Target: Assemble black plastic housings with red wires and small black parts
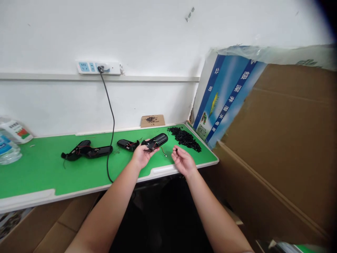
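Observation:
My left hand (143, 155) is wrapped round a black plastic housing (160, 140) that has thin wires and a small connector hanging from it. Just right of it, my right hand (183, 160) pinches a small black part (176, 150) between thumb and fingertips, apart from the housing. Another black housing (125, 144) lies left of my left hand, partly hidden by it. Further left, more black housings (88, 150) with red wires rest on the green table mat (84, 175). Behind my right hand is a pile of small black parts (185, 137).
A piece of cardboard (152, 121) with tiny dark pieces lies by the wall. A black cable (112, 112) runs from the power strip (98, 67) across the table. Clear bottles (7, 149) stand at the left; large cardboard boxes (284, 140) border the right side.

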The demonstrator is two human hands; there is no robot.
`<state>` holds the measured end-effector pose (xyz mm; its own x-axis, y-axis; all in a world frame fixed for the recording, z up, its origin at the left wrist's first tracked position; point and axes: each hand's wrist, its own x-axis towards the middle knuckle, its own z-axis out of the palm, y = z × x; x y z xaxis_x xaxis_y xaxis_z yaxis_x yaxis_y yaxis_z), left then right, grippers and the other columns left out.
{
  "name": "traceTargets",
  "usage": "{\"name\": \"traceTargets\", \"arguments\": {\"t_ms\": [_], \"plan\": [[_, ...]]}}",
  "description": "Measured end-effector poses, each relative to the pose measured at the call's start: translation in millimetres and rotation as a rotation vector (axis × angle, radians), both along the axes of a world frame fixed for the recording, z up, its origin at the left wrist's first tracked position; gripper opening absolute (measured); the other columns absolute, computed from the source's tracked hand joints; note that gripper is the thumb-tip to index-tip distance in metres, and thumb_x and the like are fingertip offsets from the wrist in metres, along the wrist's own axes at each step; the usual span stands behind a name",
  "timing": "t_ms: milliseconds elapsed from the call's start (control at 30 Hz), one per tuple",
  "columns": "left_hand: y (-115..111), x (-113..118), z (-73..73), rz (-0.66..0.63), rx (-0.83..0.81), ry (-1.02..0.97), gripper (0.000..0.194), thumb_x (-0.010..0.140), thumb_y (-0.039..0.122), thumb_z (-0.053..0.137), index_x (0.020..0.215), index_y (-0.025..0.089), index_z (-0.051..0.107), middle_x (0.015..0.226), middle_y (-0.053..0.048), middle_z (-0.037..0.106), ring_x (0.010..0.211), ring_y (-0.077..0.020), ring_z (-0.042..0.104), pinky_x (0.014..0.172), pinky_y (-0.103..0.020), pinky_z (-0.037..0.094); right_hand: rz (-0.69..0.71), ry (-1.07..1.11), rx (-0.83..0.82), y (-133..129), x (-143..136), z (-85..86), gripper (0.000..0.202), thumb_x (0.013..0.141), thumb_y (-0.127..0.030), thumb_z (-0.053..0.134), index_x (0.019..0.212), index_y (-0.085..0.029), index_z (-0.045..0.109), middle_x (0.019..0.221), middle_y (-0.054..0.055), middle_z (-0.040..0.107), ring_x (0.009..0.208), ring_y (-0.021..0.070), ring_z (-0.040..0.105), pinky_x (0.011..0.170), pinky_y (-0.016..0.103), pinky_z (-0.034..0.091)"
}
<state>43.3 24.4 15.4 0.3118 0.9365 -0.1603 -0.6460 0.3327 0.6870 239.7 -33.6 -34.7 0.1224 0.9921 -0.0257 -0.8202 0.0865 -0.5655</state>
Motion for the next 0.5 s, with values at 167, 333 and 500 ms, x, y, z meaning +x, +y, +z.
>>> {"name": "traceTargets", "arguments": {"t_ms": [167,333,500], "plan": [[0.4,0.1,-0.8,-0.024,0.003,0.048,0.05,0.06,0.001,0.05,0.108,0.009,0.059,0.091,-0.014,0.072,0.086,-0.0268,0.072,0.086,-0.042,0.059,0.008,-0.013,0.03,-3.1,-0.7,1.0,0.017,0.073,-0.008,0.076,0.087,-0.014,0.07,0.079,0.004,0.075,0.065,0.0092,0.07,0.066,0.018,0.06],[-0.4,0.1,-0.3,-0.044,0.02,0.074,0.053,0.059,0.0,0.05,0.11,0.011,0.058,0.091,-0.012,0.072,0.086,-0.026,0.072,0.088,-0.043,0.058,0.019,-0.018,0.027,-4.7,0.0,1.5,0.019,0.068,-0.005,0.078,0.08,-0.017,0.068,0.074,0.002,0.074,0.06,0.0071,0.067,0.059,0.014,0.057],[-0.2,0.0,-1.3,-0.039,0.008,0.089,0.057,0.058,0.001,0.05,0.114,0.01,0.057,0.09,-0.012,0.072,0.087,-0.0267,0.072,0.09,-0.046,0.057,-0.003,-0.021,0.025,-6.1,-1.5,4.0,0.02,0.068,-0.008,0.08,0.08,-0.017,0.067,0.067,-0.001,0.071,0.049,0.0053,0.061,0.054,0.015,0.056]]}}
